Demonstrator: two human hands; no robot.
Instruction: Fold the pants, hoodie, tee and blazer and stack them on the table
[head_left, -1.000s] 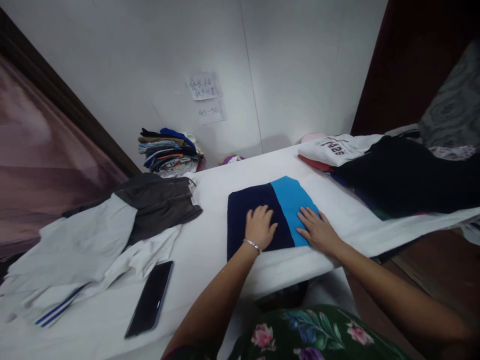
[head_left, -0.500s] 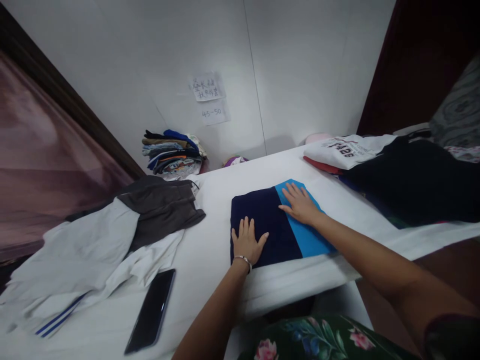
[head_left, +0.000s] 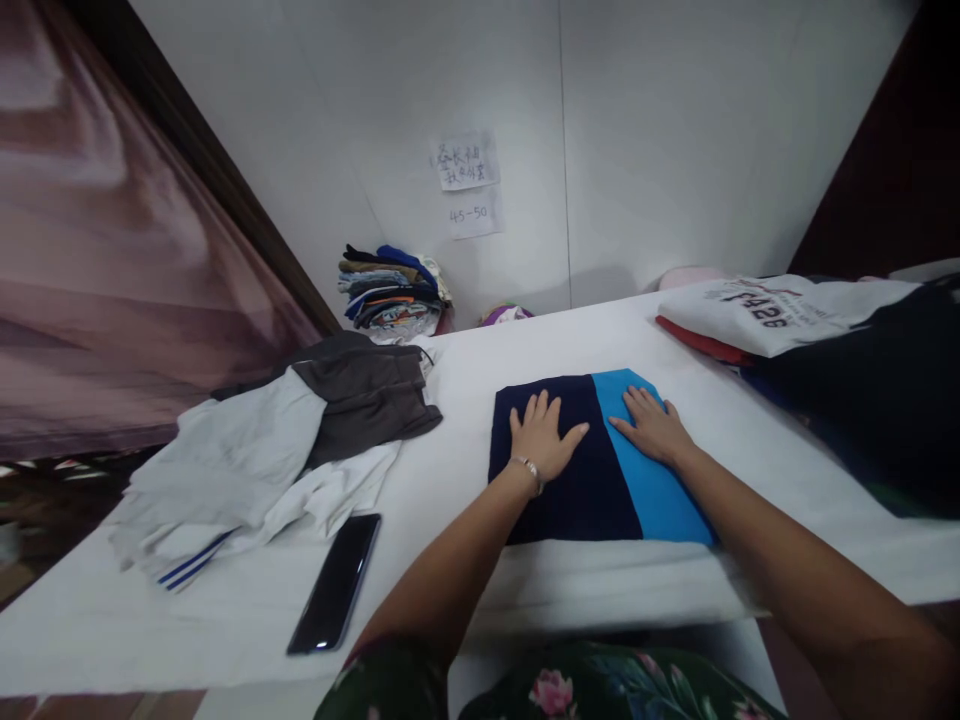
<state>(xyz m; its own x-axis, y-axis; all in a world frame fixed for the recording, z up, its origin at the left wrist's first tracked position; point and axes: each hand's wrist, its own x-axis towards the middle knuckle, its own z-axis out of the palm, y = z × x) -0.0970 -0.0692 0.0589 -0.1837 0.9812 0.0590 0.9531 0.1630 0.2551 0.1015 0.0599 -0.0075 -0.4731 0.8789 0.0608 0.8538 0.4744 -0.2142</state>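
Note:
A folded garment [head_left: 574, 490], navy on the left and bright blue on the right, lies flat near the front edge of the white-covered table. My left hand [head_left: 543, 440] rests palm down on its navy part, fingers spread, a bracelet at the wrist. On the bright blue part lies my right hand [head_left: 651, 425], also flat with fingers apart. Neither hand grips the cloth. Which kind of garment it is cannot be told from its folded shape.
Grey and white clothes [head_left: 232, 460] spread over the table's left side, with a phone [head_left: 334, 585] in front. A folded stack [head_left: 394, 290] stands at the back left. More clothes [head_left: 787, 310] pile up at the right. Paper notes [head_left: 471, 185] hang on the wall.
My left hand has slid farther up the navy part, away from the front edge. My right hand stays on the bright blue part, a little lower. The camera view has turned left.

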